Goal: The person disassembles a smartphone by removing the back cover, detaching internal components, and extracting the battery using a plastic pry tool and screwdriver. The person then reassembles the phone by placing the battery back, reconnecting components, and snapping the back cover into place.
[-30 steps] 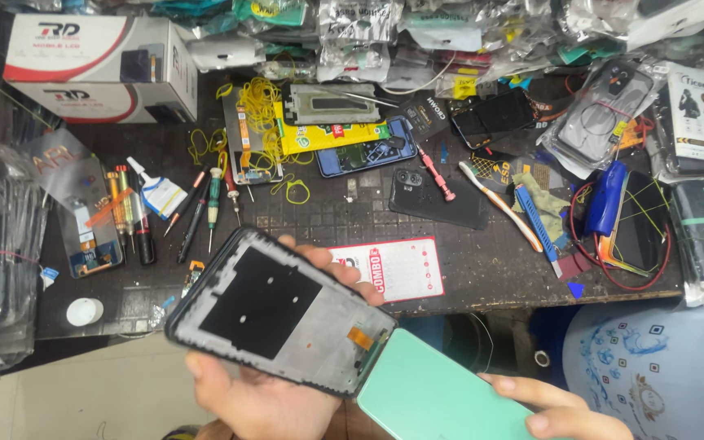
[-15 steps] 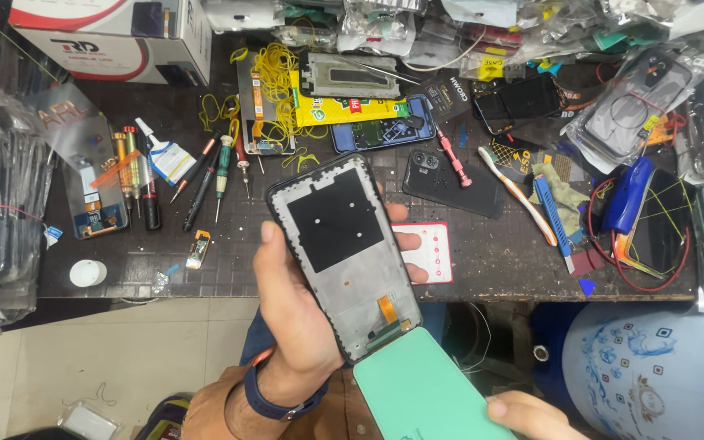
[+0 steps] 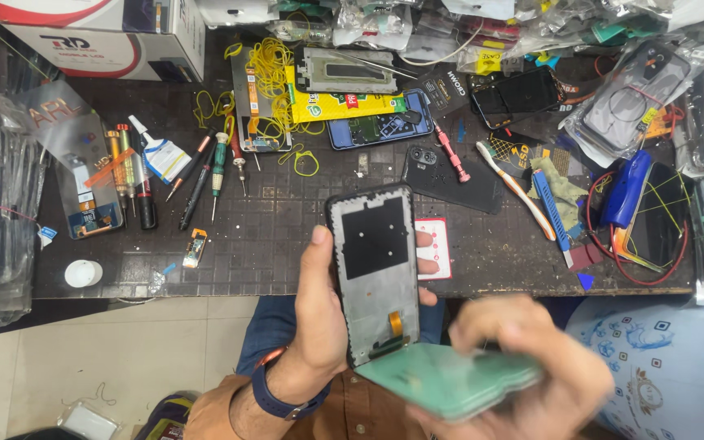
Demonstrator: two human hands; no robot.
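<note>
Head view looks down on a dark, cluttered tabletop (image 3: 287, 236). Left hand (image 3: 323, 314) is closed around a black rectangular phone frame with its inner side showing (image 3: 372, 273), thumb along the left edge and fingertips (image 3: 427, 262) wrapping the right edge; the frame is held nearly upright in the picture, above the near edge of the tabletop, with a small orange flex strip at its lower end. A dark blue watch band sits on that wrist. Right hand (image 3: 523, 371) is blurred; it grips a mint-green flat phone back cover (image 3: 450, 379) from the right, the cover tilted and meeting the frame's lower end. How tightly those fingers curl cannot be told through the blur.

Behind the frame lies a small white-and-red card (image 3: 437, 248). Farther back on the tabletop are several screwdrivers (image 3: 205, 171), a tangle of yellow rubber bands (image 3: 270, 69), a blue opened phone (image 3: 380, 126), a black phone back (image 3: 450, 179) and a white toothbrush (image 3: 515, 187). A white cardboard box (image 3: 99, 37) stands at the far left corner.
</note>
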